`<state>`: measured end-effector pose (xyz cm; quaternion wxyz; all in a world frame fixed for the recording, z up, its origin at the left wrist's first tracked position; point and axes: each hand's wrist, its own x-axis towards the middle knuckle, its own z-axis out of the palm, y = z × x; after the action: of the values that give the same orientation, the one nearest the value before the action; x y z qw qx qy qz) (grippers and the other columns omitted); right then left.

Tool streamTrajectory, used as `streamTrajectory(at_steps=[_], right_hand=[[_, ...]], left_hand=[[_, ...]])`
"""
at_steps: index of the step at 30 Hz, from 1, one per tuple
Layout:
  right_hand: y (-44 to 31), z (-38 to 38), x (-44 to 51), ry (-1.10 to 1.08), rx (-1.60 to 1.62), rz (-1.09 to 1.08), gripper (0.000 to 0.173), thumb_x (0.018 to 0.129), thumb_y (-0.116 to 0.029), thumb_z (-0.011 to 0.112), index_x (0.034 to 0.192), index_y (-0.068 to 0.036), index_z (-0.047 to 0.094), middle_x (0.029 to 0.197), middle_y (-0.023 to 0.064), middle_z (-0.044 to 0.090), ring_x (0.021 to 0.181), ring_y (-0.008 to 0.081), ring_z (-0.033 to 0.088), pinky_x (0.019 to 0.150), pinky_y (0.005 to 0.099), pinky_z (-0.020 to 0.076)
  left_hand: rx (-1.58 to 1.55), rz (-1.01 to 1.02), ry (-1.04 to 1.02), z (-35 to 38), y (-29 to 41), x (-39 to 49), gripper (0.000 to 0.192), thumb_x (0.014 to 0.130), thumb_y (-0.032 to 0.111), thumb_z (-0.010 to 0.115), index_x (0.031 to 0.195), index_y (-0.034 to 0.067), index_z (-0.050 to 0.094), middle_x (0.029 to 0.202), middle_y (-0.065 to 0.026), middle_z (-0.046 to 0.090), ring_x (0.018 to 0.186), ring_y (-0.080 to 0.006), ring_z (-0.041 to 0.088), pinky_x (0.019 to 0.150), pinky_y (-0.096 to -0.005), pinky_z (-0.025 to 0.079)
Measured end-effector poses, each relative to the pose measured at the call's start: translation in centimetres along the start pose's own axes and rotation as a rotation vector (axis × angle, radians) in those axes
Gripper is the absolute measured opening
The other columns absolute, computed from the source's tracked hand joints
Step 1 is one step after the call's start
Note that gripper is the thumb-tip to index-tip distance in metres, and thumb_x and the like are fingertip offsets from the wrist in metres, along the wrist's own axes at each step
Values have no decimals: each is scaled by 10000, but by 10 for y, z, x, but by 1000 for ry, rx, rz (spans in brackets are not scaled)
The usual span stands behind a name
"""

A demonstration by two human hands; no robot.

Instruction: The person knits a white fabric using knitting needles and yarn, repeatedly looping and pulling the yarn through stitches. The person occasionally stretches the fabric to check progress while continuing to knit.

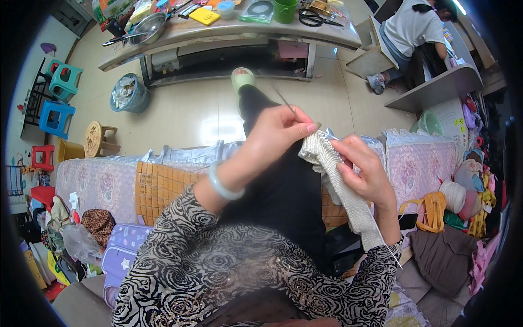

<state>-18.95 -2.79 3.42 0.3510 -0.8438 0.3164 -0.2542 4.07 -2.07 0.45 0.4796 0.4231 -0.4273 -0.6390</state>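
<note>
Between my two hands hangs a cream knitted strip point(343, 190), its upper edge gathered on knitting needles. My left hand point(282, 124) pinches a thin knitting needle point(285, 100) and the top corner of the knitting between thumb and fingers. Lower and to the right, my right hand point(359, 165) grips the knitted edge, with thumb and fingertips on the fabric and needle. Another thin needle tip point(396, 259) sticks out past the strip's lower end, beside my right sleeve. Fingers hide parts of the stitches and needles. The strip lies over my dark trousers.
A long table point(196, 41) ahead bears a metal bowl point(149, 28), black scissors point(316, 18) and a green cup point(284, 10). A lined bin point(130, 94) stands on the floor. A cone of white yarn point(452, 196) lies on the sofa at right. Another person point(416, 28) sits at a desk.
</note>
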Motion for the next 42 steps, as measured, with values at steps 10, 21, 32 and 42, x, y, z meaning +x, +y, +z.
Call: streamTrajectory(at_steps=[10,21,32,42], right_hand=[[30,-27,42,-125,263,-36,583,995,-494,447,1256,8,591,1206,130,607,1122,238,573,1000,349,415],[46,-9,52,-33,367,265,392,999,-321,494,880,17,653,693,10,587,652,94,526,625,251,429],[1,-1,20,145,35,219,215,761,-23,693,976,-23,706,658,26,577,518,67,385,489,247,342],[-7,2,5,88,-44,98,345,741,22,673,1084,-9,691,677,86,540,574,173,503,545,294,404]], left_hand=[[133,62,-15,-2,-3,3,169,923,103,633,1012,-32,680,923,-17,670,848,-62,586,781,-216,471],[61,-24,-105,-15,2,11,177,938,106,622,1053,-12,687,902,19,661,810,-37,567,745,-198,464],[203,-1,-159,-13,4,10,200,937,91,602,1057,-45,686,952,-39,690,868,-83,607,804,-226,484],[138,-80,-172,-13,20,5,236,940,108,592,1128,-2,681,825,47,622,680,-7,468,598,-162,368]])
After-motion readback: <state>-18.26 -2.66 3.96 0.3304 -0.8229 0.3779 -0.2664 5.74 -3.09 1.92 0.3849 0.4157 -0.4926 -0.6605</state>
